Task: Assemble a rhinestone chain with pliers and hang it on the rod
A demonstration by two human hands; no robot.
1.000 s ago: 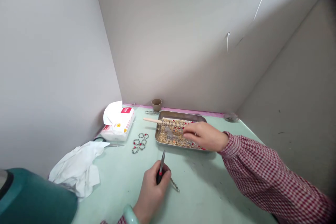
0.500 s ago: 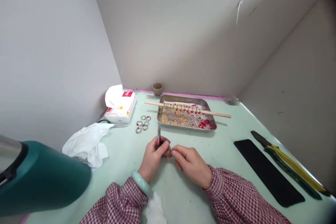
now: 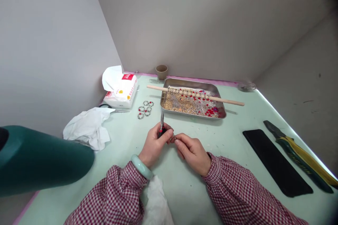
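Note:
My left hand is closed around a small pair of pliers, whose metal jaws point away from me. Its thumb and finger also pinch a tiny beaded ring. From the other side, my right hand grips the same ring between thumb and forefinger, so the two hands nearly touch; most of the ring is hidden by fingers. Beyond them lie several finished-looking beaded rings with red beads. A metal tray of gold, clear and red beads stands behind, with a wooden stick bearing more rings laid across it.
At the left are a tissue pack, crumpled tissue and a large green bottle. A small cup stands by the back wall. To the right lie a black case and big yellow-green pliers. Tissue lies near my left sleeve.
The view has tilted down slightly, so the table things appear higher. Both hands keep their hold on the beaded ring, and the pliers stay in my left hand.

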